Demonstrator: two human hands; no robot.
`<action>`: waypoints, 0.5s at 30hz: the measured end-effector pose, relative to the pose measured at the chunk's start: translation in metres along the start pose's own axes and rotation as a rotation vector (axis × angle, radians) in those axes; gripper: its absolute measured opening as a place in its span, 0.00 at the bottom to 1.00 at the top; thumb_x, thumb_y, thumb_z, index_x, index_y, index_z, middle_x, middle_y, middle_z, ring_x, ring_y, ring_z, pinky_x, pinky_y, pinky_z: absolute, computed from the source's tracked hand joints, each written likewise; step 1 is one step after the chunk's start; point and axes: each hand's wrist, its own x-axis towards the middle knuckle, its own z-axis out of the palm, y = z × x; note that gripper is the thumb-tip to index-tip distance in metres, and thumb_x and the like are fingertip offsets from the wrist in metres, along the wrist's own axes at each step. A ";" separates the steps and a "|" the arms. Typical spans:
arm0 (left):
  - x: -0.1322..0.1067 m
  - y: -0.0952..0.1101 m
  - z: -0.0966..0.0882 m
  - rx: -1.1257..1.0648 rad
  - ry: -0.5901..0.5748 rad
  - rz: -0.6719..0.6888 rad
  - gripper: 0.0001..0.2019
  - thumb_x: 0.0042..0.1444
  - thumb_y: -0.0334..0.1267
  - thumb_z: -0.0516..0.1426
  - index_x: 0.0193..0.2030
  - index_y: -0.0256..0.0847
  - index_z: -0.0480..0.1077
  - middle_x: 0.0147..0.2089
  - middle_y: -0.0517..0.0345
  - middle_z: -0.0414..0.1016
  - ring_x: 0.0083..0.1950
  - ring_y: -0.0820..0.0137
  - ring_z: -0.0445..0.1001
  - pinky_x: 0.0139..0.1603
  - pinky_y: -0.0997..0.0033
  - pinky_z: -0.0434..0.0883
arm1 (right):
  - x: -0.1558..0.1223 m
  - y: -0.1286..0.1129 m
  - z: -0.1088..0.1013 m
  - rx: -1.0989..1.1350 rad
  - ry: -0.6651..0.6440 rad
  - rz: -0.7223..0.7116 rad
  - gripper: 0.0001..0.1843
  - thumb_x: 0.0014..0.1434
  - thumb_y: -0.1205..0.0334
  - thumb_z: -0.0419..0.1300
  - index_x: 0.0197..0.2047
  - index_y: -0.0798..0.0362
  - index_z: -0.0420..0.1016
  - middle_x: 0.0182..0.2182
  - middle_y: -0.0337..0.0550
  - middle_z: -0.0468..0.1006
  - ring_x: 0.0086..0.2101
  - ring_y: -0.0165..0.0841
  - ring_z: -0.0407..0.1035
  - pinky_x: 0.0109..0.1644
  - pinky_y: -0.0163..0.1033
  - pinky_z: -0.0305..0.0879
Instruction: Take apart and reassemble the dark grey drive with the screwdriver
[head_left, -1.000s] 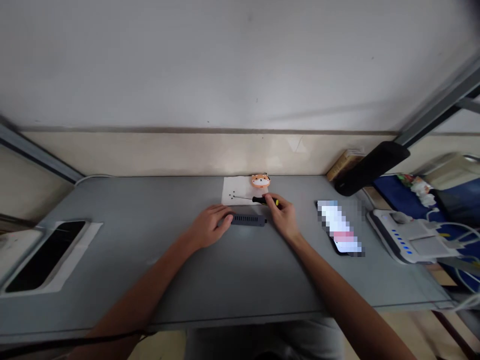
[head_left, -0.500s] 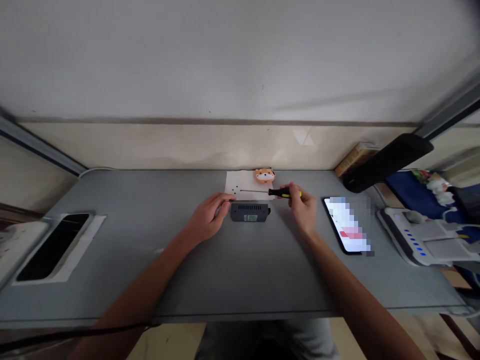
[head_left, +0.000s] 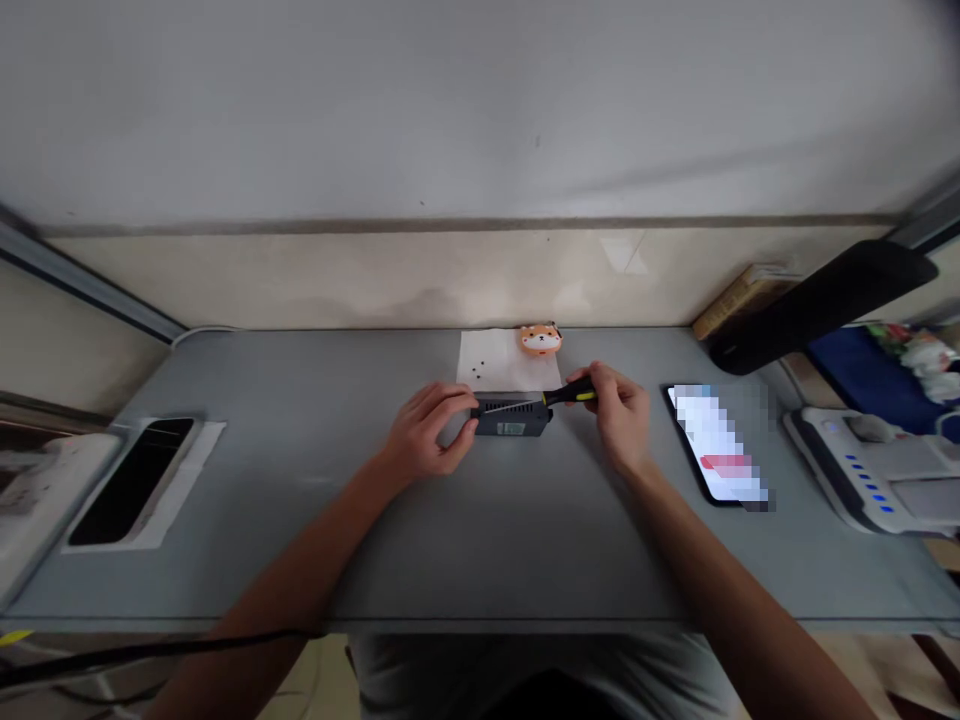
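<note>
Gripping the left end of a small dark box (head_left: 511,420), the left hand (head_left: 429,432) had its fingers curled over the top and its thumb against the near face, so the hand was closed on the box. The box stood on the grey table (head_left: 480,540), near the middle of the far edge, its long side running left to right.

The right hand (head_left: 619,416) was closed narrowly around the black and yellow handle of a screwdriver (head_left: 571,394), just off the right end of the box. The thin shaft ran leftward and slightly down across the top of the box, its tip close to the left hand's fingertips; whether the tip touched the box could not be told.

Behind the box, against the far edge, lay a white paper sheet (head_left: 507,362) carrying tiny dark screws (head_left: 479,368), with an orange animal figure (head_left: 541,340) at its far right corner. A phone (head_left: 717,456) with a lit screen lay to the right of the right hand, and a white device (head_left: 862,468) with blue lights sat by the right edge. A dark phone (head_left: 132,480) rested near the left edge.
</note>
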 end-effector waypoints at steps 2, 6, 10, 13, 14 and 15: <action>0.001 0.000 0.000 0.007 -0.001 0.012 0.09 0.62 0.28 0.57 0.48 0.41 0.68 0.42 0.52 0.79 0.40 0.67 0.79 0.43 0.67 0.77 | 0.001 0.002 0.000 0.011 0.000 -0.002 0.28 0.56 0.34 0.58 0.26 0.51 0.80 0.22 0.41 0.77 0.25 0.32 0.70 0.30 0.37 0.63; 0.001 0.001 0.001 0.031 0.006 0.025 0.08 0.61 0.28 0.58 0.46 0.42 0.69 0.41 0.54 0.78 0.38 0.69 0.78 0.42 0.68 0.77 | 0.001 0.002 0.000 0.001 0.005 -0.017 0.30 0.57 0.32 0.57 0.24 0.51 0.78 0.20 0.40 0.75 0.23 0.30 0.66 0.28 0.36 0.58; 0.001 0.002 0.002 0.044 0.031 0.044 0.07 0.61 0.28 0.60 0.43 0.42 0.69 0.39 0.55 0.78 0.37 0.70 0.78 0.41 0.69 0.76 | 0.000 0.000 0.000 0.014 -0.001 -0.017 0.31 0.56 0.30 0.57 0.24 0.51 0.77 0.20 0.40 0.74 0.24 0.30 0.67 0.28 0.36 0.58; 0.002 0.002 0.003 0.060 0.050 0.053 0.07 0.61 0.29 0.61 0.43 0.42 0.70 0.39 0.56 0.78 0.37 0.70 0.78 0.40 0.69 0.76 | -0.001 -0.003 0.002 0.028 0.009 -0.009 0.31 0.55 0.30 0.57 0.25 0.52 0.78 0.20 0.40 0.75 0.24 0.30 0.66 0.28 0.36 0.58; 0.002 0.001 0.003 0.063 0.056 0.052 0.07 0.61 0.30 0.62 0.43 0.42 0.70 0.39 0.56 0.78 0.37 0.70 0.78 0.41 0.69 0.76 | -0.001 -0.003 0.002 0.028 0.012 -0.004 0.31 0.55 0.30 0.57 0.25 0.52 0.79 0.20 0.41 0.75 0.24 0.30 0.65 0.28 0.36 0.58; 0.002 0.001 0.003 0.066 0.062 0.049 0.07 0.61 0.31 0.62 0.44 0.42 0.70 0.39 0.56 0.78 0.37 0.70 0.78 0.41 0.69 0.76 | -0.001 -0.004 0.002 0.027 0.016 0.002 0.31 0.55 0.30 0.57 0.25 0.52 0.79 0.20 0.41 0.75 0.24 0.30 0.65 0.28 0.36 0.57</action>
